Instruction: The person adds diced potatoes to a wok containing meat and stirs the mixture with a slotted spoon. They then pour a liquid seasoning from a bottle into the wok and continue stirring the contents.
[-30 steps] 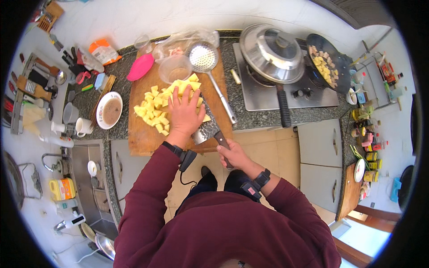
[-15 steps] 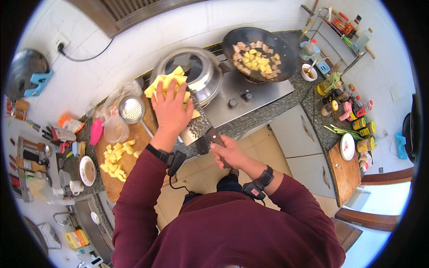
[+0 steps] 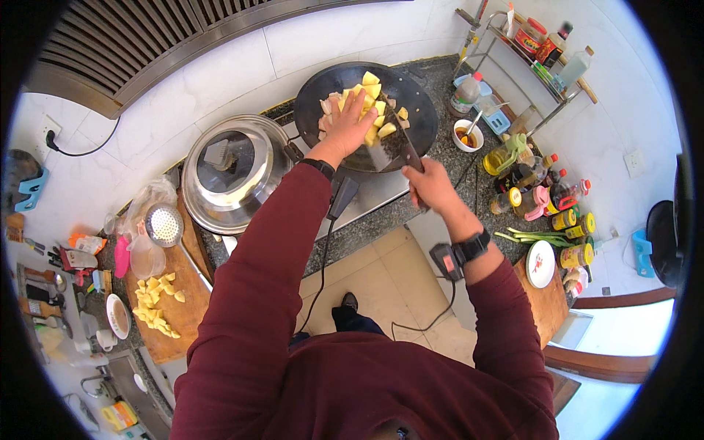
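Observation:
My left hand (image 3: 345, 132) lies over yellow potato chunks (image 3: 370, 103) on the cleaver's broad blade, above the black wok (image 3: 414, 125), fingers stretched over the pieces and holding them. My right hand (image 3: 429, 183) is closed on the dark handle of the cleaver (image 3: 408, 151), which slants toward the wok. Pale meat pieces (image 3: 326, 105) show in the wok around my left hand; much of its contents is hidden by my hand and the blade.
Left are a lidded steel pot (image 3: 235, 187), a perforated skimmer (image 3: 163, 224) and a wooden board (image 3: 183, 326) holding more potato. Right are a sauce bowl (image 3: 468, 136), bottles and jars (image 3: 546, 198), green onions (image 3: 521, 236) and a white plate (image 3: 540, 264).
Both hands have carried the cleaver and a heap of potato chunks from the board up and rightward, past the lidded pot, to over the wok. The view has swung toward the stove.

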{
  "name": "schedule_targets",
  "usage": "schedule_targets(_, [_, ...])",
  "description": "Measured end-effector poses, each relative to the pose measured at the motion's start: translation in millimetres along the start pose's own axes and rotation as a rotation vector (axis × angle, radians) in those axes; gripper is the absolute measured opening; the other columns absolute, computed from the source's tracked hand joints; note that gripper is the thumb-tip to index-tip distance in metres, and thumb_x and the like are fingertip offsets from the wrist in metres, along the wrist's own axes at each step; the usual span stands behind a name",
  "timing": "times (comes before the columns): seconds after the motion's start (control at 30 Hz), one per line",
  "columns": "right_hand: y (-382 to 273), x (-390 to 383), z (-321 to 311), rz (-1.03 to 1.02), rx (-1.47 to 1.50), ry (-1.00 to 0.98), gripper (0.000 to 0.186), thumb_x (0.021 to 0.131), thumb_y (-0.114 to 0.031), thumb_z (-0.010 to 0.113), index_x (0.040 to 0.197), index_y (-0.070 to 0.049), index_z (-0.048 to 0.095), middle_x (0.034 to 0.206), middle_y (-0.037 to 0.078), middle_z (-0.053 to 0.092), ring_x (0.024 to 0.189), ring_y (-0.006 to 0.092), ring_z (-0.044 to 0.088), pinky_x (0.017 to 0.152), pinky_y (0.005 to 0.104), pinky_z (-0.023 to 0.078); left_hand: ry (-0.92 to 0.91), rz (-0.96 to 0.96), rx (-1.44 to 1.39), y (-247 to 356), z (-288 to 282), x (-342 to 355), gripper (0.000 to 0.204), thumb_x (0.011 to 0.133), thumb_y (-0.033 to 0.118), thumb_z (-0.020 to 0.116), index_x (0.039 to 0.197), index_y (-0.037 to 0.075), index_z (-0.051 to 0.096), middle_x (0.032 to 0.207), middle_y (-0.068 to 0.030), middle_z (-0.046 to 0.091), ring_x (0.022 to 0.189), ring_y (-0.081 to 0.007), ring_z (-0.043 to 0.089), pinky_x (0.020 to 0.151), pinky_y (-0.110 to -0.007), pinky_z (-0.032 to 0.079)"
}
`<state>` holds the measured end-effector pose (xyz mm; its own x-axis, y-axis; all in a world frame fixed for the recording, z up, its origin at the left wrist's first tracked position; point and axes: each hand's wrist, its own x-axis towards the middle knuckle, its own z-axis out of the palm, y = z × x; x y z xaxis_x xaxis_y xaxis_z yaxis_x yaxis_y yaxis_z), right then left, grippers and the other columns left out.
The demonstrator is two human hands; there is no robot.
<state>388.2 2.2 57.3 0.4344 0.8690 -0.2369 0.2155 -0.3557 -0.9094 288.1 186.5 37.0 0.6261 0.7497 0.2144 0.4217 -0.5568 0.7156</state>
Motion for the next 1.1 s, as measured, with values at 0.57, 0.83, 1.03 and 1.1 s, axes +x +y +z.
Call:
schedule_targets(0.57, [14,6,7,0.040,0.468,0.158,0.020,0.083,-0.022,0.055,0.079,-0.004,0.049,0.054,0.002,0.046,0.036,0.0113,0.043,0.032,0.0255,0.036,0.513,-0.251,-0.785,-94,-192,-177,0.038,0.090,0.035,0.039,0.110,0.005,0.053,0.107,-0.0064,0.056,0.101,-0.0147,0.049,0.088,-0.030,0.032])
schedule_targets(0.83, [-29,-120,126,-0.182,0.679,-0.229,0.015,0.088,-0.021,0.049,0.087,-0.006,0.048,0.051,0.001,0.043,0.034,0.0099,0.040,0.033,0.0225,0.034,1.024,-0.361,-0.475,-216,-323,-402,0.033,0.089,0.032,0.046,0.105,0.005,0.055,0.101,-0.0054,0.059,0.096,-0.0132,0.053,0.082,-0.028,0.037])
schedule_targets(1.03, [-8,-207,296,0.028,0.422,-0.476,0.011,0.087,-0.017,0.050,0.085,-0.006,0.047,0.052,0.002,0.047,0.035,0.0098,0.044,0.034,0.0223,0.036,1.021,-0.520,-0.322,-322,-361,-555,0.030,0.086,0.023,0.052,0.105,-0.001,0.052,0.098,-0.0071,0.056,0.094,-0.0120,0.050,0.082,-0.024,0.039])
schedule_targets(1.1, [12,-226,355,0.152,0.429,-0.553,0.011,0.086,-0.016,0.051,0.083,-0.006,0.046,0.052,0.002,0.048,0.036,0.0106,0.045,0.034,0.0231,0.038,0.819,-0.539,0.030,-339,-363,-587,0.045,0.080,0.028,0.060,0.113,0.001,0.048,0.111,-0.0149,0.049,0.104,-0.0223,0.046,0.091,-0.032,0.035])
